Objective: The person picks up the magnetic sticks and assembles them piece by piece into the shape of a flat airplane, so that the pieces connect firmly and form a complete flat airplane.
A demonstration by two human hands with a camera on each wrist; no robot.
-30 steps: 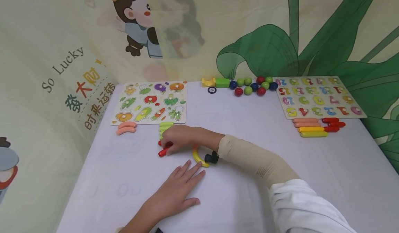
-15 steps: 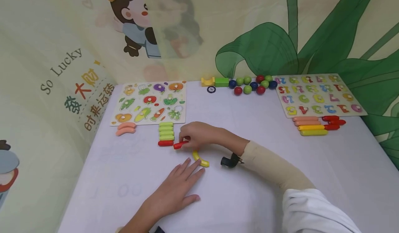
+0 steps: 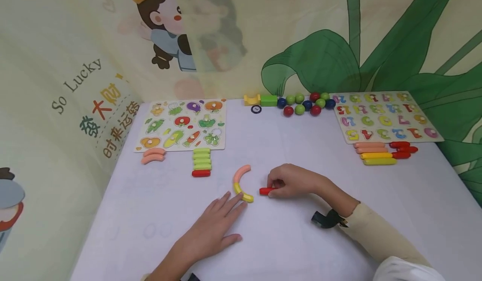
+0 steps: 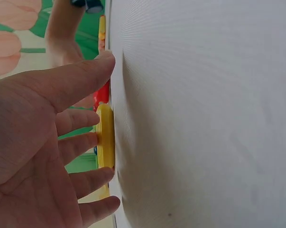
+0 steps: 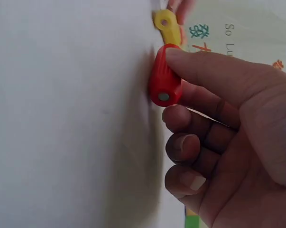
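My right hand [image 3: 291,181] pinches a short red magnetic rod [image 3: 266,191] between thumb and fingers, low over the table. In the right wrist view the red rod [image 5: 165,78] shows a round metal disc in its near end. My left hand [image 3: 212,231] lies with fingers spread, its fingertips touching a curved yellow magnetic piece [image 3: 241,191]. In the left wrist view the yellow piece [image 4: 105,137] stands at those fingertips. A curved pink piece [image 3: 241,173] joins the yellow one, forming an arc that opens to the right. The red rod is apart from this arc.
Several light green rods and a red one [image 3: 201,173] are stacked left of the arc. Two curved pink pieces [image 3: 153,157] lie by the vegetable puzzle board [image 3: 222,126]. Coloured balls [image 3: 299,109], a number puzzle board [image 3: 429,136] and more rods [image 3: 379,162] lie at back and right.
The right hand has carried a red rod from the stack at left, over the arc, to its right side. The left hand has stayed in place.
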